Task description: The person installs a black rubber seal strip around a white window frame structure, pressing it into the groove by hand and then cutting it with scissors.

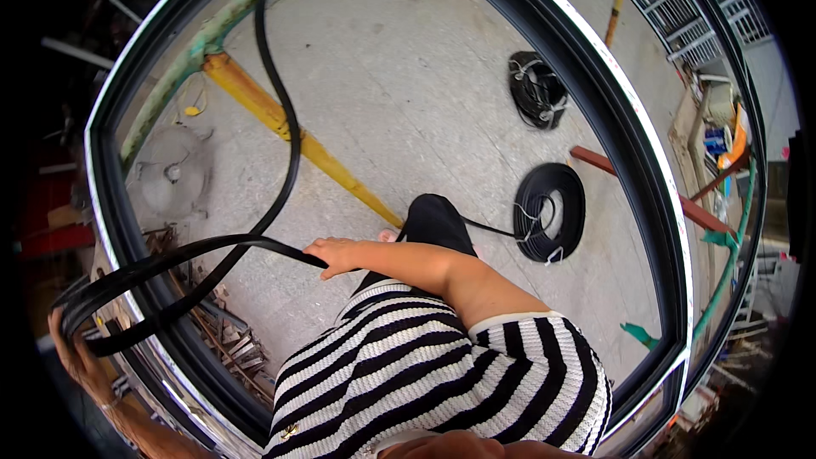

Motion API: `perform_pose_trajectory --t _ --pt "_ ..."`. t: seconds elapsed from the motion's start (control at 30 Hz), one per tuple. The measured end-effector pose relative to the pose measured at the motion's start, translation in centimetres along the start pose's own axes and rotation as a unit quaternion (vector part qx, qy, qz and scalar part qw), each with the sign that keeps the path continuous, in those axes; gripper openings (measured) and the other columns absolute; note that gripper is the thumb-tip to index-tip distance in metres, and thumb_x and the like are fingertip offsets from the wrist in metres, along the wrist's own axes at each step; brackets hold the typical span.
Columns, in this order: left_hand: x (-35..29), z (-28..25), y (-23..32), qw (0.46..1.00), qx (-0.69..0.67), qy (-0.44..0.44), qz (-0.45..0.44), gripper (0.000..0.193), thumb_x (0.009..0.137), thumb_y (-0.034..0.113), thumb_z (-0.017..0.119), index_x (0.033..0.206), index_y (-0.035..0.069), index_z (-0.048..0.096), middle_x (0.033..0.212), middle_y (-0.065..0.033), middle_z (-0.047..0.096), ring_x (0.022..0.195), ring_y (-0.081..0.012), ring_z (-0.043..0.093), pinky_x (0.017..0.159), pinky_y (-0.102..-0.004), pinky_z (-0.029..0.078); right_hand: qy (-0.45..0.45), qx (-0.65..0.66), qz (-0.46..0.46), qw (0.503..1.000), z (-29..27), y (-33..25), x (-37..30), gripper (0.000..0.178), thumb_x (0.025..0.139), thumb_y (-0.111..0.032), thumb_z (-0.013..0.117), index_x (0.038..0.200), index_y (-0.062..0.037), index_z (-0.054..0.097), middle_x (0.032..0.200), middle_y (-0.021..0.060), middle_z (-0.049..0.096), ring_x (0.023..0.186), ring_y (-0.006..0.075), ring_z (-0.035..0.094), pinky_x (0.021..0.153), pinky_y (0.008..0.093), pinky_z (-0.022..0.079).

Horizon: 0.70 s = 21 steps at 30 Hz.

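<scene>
Both hands are gripping our black rubber strip point(212, 246): right hand point(333, 255) closed on it, strip running leftward to left hand point(68, 331).

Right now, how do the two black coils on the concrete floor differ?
The nearer black rubber-strip coil is a neat flat ring with an open centre; the farther black coil is a looser, tangled bundle. A strand runs from the nearer coil toward the person; none shows from the farther one. Both are tied with white string.
</scene>
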State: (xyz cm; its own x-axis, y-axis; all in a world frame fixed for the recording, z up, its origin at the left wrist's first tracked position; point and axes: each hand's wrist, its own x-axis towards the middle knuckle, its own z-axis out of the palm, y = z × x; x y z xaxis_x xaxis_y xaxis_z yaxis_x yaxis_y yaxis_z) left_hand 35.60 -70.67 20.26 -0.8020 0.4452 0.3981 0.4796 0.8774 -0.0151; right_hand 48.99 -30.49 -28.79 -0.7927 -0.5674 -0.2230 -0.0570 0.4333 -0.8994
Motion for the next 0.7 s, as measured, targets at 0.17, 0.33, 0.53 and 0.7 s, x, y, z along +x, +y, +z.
perform_pose_trajectory --t 0.17,0.33,0.53,0.7 --pt "2.0 2.5 15.7 0.981 0.088 -0.093 0.143 0.027 0.076 0.001 0.061 0.103 0.003 0.061 0.083 -0.0156 0.046 0.079 -0.0344 0.046 0.078 -0.0421 0.037 0.064 0.024 0.041 0.997 -7.1 1.2 0.1 0.048 0.087 -0.033 0.072 0.123 -0.0021 0.063 0.107 0.0204 0.072 0.1 0.0369 0.069 0.088 0.045 0.054" --pt "-0.7 7.4 21.7 0.971 0.12 -0.179 0.107 0.022 0.077 0.01 0.065 0.099 0.009 0.065 0.073 -0.0069 0.049 0.068 -0.0233 0.054 0.07 -0.0375 0.039 0.197 0.069 0.099 0.973 -18.7 2.4 1.0 0.044 0.089 -0.032 0.07 0.118 0.0005 0.064 0.101 0.0195 0.074 0.094 0.0331 0.071 0.084 0.0422 0.055" --pt "-11.9 16.9 24.7 0.95 0.105 -0.286 -0.063 0.021 0.081 0.021 0.069 0.101 0.015 0.071 0.074 -0.0054 0.055 0.069 -0.022 0.059 0.075 -0.0376 0.04 0.254 0.036 0.04 0.966 -30.5 1.8 7.2 0.072 0.083 -0.045 0.078 0.132 0.0014 0.054 0.12 0.02 0.065 0.106 0.0302 0.065 0.089 0.0416 0.053" --pt "-22.3 23.5 27.8 0.897 0.103 -0.368 -0.221 0.036 0.081 0.036 0.076 0.114 0.023 0.071 0.09 -0.0064 0.062 0.093 -0.0246 0.061 0.086 -0.042 0.04 0.019 0.046 0.02 0.999 -35.6 -0.1 10.5 0.073 0.081 -0.045 0.08 0.132 0.0006 0.056 0.116 0.0161 0.067 0.103 0.0273 0.066 0.086 0.0397 0.053"
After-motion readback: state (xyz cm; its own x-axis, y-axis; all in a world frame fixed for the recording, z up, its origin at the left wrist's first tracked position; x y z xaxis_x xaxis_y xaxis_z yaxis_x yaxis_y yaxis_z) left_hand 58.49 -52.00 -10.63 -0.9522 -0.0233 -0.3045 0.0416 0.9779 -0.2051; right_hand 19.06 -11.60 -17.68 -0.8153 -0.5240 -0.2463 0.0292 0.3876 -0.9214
